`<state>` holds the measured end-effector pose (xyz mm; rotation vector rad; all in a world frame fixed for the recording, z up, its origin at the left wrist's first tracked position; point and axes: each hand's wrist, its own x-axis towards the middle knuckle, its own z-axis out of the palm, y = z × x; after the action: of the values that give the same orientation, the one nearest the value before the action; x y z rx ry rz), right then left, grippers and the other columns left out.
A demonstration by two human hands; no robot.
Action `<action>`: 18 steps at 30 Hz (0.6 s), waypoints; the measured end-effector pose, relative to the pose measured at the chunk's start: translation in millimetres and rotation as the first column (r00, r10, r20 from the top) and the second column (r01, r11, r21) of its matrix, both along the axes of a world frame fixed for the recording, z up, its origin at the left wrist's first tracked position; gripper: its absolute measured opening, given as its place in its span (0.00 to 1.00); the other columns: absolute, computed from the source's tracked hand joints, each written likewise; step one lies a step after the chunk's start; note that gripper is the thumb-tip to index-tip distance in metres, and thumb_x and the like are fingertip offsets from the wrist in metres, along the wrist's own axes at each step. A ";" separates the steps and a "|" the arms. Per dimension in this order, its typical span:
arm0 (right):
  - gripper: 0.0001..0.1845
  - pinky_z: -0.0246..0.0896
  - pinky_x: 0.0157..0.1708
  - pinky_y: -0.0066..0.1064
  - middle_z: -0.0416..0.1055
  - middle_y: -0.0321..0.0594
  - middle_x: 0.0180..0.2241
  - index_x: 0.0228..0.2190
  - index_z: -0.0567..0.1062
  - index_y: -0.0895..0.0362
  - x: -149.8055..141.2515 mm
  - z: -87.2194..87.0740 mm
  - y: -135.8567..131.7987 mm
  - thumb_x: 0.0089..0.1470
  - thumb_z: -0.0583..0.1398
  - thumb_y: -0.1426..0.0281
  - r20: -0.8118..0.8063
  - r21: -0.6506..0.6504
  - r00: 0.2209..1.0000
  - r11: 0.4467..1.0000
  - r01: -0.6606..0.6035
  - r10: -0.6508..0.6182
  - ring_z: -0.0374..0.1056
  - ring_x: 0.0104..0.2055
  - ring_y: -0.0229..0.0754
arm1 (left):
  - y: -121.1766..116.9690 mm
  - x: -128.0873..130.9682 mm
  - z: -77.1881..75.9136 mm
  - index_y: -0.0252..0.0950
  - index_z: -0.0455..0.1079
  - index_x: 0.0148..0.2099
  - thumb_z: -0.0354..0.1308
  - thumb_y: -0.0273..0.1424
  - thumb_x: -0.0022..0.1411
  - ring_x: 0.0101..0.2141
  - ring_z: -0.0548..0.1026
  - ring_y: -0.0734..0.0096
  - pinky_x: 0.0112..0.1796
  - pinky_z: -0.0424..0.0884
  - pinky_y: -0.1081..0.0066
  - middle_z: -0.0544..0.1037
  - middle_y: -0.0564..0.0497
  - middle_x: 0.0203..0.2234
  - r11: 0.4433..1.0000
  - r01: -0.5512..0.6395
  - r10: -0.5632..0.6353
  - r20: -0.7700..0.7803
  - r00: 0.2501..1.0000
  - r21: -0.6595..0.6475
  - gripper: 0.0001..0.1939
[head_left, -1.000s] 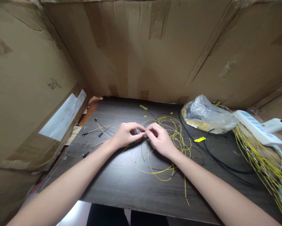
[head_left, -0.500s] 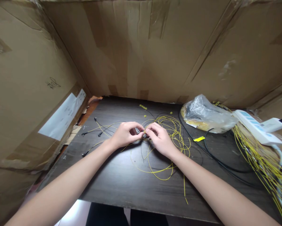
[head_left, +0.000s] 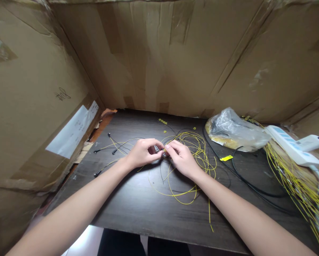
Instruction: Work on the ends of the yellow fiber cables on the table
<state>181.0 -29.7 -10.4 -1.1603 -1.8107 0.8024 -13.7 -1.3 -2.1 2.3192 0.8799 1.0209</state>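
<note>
My left hand [head_left: 143,153] is closed in a pinch at the middle of the table, its thumb and forefinger on a thin wire. Facing it, my right hand [head_left: 182,158] pinches a small yellow piece [head_left: 165,150] at the same spot, so the fingertips of both hands nearly meet. The fingers hide most of what they hold. Loose coils of thin yellow wire [head_left: 202,142] spread behind and beside my right hand. Left of my left hand lie several wire ends with black angled connectors [head_left: 114,152]. Small yellow pieces [head_left: 163,121] lie in a row behind the hands.
A clear plastic bag [head_left: 236,131] sits at the back right, beside a white power strip [head_left: 292,145]. A black cable with a yellow tag [head_left: 226,158] runs across the right side. A thick bundle of yellow wires [head_left: 290,185] hangs there. Cardboard walls [head_left: 159,64] enclose the table [head_left: 127,209].
The whole view has shifted slightly. Both hands keep their pinch at the same place, with my right fingertips a little differently set over the small yellow piece.
</note>
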 end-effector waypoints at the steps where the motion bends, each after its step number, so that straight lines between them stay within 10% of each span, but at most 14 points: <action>1: 0.17 0.60 0.37 0.33 0.70 0.39 0.31 0.26 0.74 0.56 -0.1 0.0 0.0 0.65 0.55 0.65 -0.009 -0.009 1.000 1.000 0.004 -0.004 0.66 0.34 0.41 | 0.1 -0.1 0.0 0.33 0.78 0.38 0.63 0.28 0.60 0.20 0.72 0.79 0.25 0.67 0.79 0.80 0.53 0.25 1.000 -0.003 0.003 -0.001 1.000 -0.003 0.04; 18: 0.16 0.59 0.36 0.34 0.69 0.39 0.30 0.26 0.71 0.56 -0.1 0.3 -0.3 0.65 0.54 0.65 0.006 -0.006 1.000 1.000 -0.015 0.015 0.66 0.33 0.41 | 0.7 -1.2 -0.5 0.34 0.78 0.39 0.63 0.29 0.61 0.21 0.73 0.78 0.26 0.69 0.78 0.81 0.52 0.26 1.000 0.002 -0.002 -0.014 1.000 0.003 0.06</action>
<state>181.0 -30.0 -10.1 -1.1554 -1.8249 0.8144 -14.9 -0.6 -2.5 2.3318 0.8816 1.0065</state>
